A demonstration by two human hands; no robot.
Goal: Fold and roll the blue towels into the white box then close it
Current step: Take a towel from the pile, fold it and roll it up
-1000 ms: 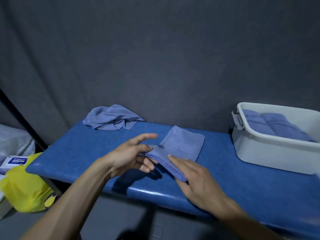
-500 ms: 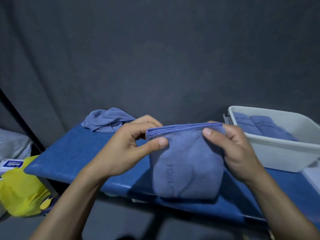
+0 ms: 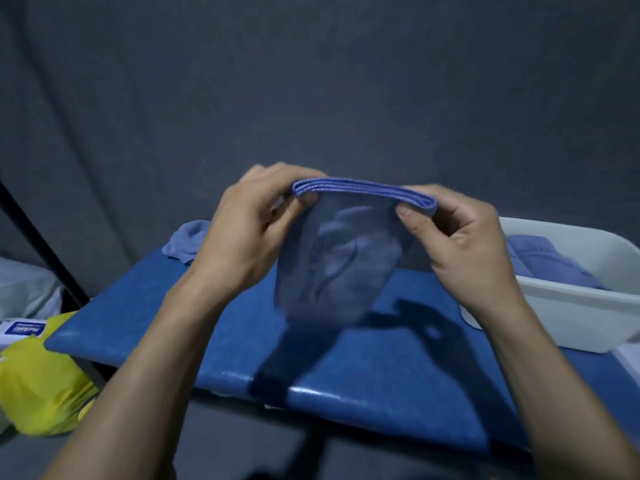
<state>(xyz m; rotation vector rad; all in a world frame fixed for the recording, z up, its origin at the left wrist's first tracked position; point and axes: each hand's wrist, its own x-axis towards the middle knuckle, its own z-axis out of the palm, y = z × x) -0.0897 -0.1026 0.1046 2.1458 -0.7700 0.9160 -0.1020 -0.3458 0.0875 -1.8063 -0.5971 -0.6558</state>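
Note:
A folded blue towel [image 3: 339, 265] hangs in the air above the blue table [image 3: 363, 368], its layered top edge level. My left hand [image 3: 249, 233] pinches the towel's upper left corner and my right hand [image 3: 460, 240] pinches its upper right corner. The lower part of the towel is blurred. At the right stands the white box [image 3: 581, 313], lid off, with rolled blue towels [image 3: 540, 261] lying inside. A crumpled blue towel [image 3: 187, 240] lies at the table's far left, partly hidden behind my left hand.
A yellow bag [image 3: 41, 386] and a small white-and-blue packet [image 3: 20, 330] sit lower left, off the table. A dark pole [image 3: 45, 247] slants down at the left. A grey curtain fills the background.
The towel went from lying flat on the table to being lifted by both hands; since half a second ago it is higher and its hanging part is swinging.

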